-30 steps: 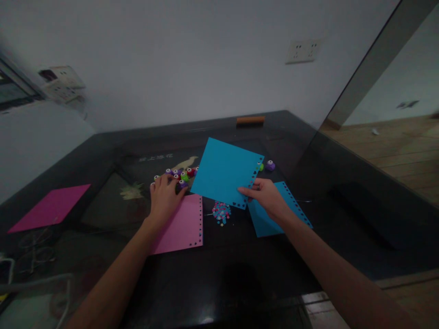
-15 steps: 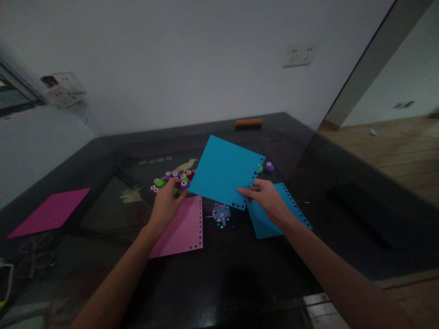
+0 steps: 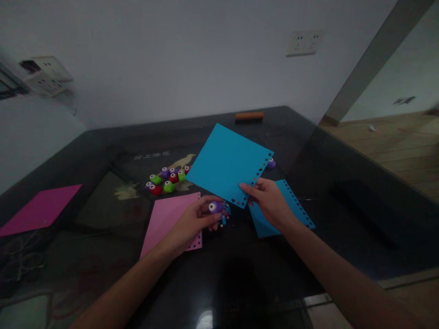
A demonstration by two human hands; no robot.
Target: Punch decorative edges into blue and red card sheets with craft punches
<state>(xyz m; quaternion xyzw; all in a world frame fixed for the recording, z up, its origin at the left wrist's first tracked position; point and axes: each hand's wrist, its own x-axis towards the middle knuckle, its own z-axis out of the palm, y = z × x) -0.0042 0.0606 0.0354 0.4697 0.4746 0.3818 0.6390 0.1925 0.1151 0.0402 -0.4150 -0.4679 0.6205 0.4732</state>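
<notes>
My right hand (image 3: 269, 201) pinches the near corner of a blue paper sheet (image 3: 226, 162) and holds it tilted above the dark table (image 3: 240, 274); small shapes are punched along its right edge. In my left hand (image 3: 192, 224) is a small purple paper punch (image 3: 215, 207), held just left of that corner and over a little heap of coloured paper cut-outs (image 3: 224, 218). A pink sheet (image 3: 168, 217) with a punched edge lies under my left wrist. Flat under my right hand lies a second blue sheet (image 3: 291, 208) with a punched edge.
A cluster of small punches (image 3: 166, 179) in green, red and purple sits left of the held sheet; another purple punch (image 3: 271, 163) peeks out behind it. A magenta sheet (image 3: 37, 210) lies far left, an orange-brown bar (image 3: 249, 116) at the table's back edge.
My left hand left the cluster of punches with a purple one and moved right toward the blue sheet's near corner. The blue sheet rose slightly in my right hand.
</notes>
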